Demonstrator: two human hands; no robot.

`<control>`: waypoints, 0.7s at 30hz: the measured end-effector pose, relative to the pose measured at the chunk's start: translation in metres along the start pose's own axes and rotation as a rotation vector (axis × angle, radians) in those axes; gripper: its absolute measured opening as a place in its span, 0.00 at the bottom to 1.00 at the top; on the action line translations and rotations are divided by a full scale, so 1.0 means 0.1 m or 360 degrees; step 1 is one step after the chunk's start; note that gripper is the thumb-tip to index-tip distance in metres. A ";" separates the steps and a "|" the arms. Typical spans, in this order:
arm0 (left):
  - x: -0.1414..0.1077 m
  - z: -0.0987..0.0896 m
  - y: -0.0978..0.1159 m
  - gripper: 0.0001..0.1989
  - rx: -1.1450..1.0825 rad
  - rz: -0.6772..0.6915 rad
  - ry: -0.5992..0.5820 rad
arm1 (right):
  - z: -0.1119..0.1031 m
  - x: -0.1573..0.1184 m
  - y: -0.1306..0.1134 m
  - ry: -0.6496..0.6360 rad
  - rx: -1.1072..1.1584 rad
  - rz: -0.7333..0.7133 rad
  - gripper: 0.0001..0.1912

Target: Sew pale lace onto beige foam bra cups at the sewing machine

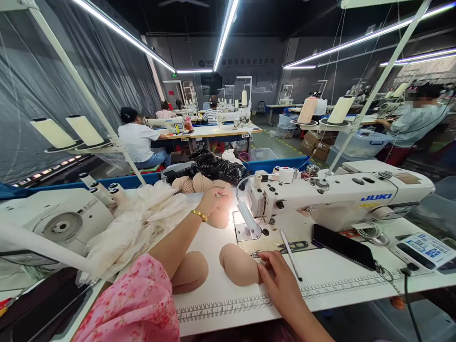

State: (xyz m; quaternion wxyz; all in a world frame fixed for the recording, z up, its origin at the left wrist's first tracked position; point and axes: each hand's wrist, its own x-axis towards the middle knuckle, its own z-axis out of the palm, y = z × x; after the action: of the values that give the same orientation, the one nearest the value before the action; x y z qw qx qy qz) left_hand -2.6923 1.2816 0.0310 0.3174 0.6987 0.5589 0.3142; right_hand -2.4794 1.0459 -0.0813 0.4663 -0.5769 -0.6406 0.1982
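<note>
My left hand [213, 199], with a gold bracelet at the wrist, reaches to beige moulded cups [218, 216] beside the lit needle area of the white sewing machine [342, 194]; its fingers are bent around the edge of one cup. My right hand [276, 273] pinches the right edge of another beige cup [240, 266] lying on the white table. One more beige cup [192, 270] lies under my left forearm. Behind my left hand, further beige cups [202, 182] sit in a row.
Sheer cream fabric [131, 228] is heaped at left. Right of my right hand lie a white pen [291, 256], black snips [297, 246] and a phone [342, 246]. A ruler strip [228, 304] runs along the front edge. A black plastic bag [219, 166] lies behind; people sit farther off.
</note>
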 end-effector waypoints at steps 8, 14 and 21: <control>-1.38 -0.66 -0.04 0.26 -0.0908 -0.0230 0.0060 | -0.05 -0.04 0.08 -0.0030 0.0022 0.0013 0.13; -2.47 -0.58 -0.42 0.26 -0.1404 -0.0820 0.0249 | -0.11 -0.05 -0.02 -0.0066 0.0031 -0.0012 0.14; -2.62 -0.78 -0.77 0.31 0.0354 -0.0405 0.0718 | -0.08 0.21 -0.37 -0.0198 -0.0031 -0.0355 0.11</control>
State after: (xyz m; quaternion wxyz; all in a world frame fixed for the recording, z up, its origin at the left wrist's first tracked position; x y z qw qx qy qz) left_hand -2.8452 1.0457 -0.0055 0.1434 0.5658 0.7297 0.3561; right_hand -2.4910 1.0534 -0.0398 0.4392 -0.4930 -0.7305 0.1744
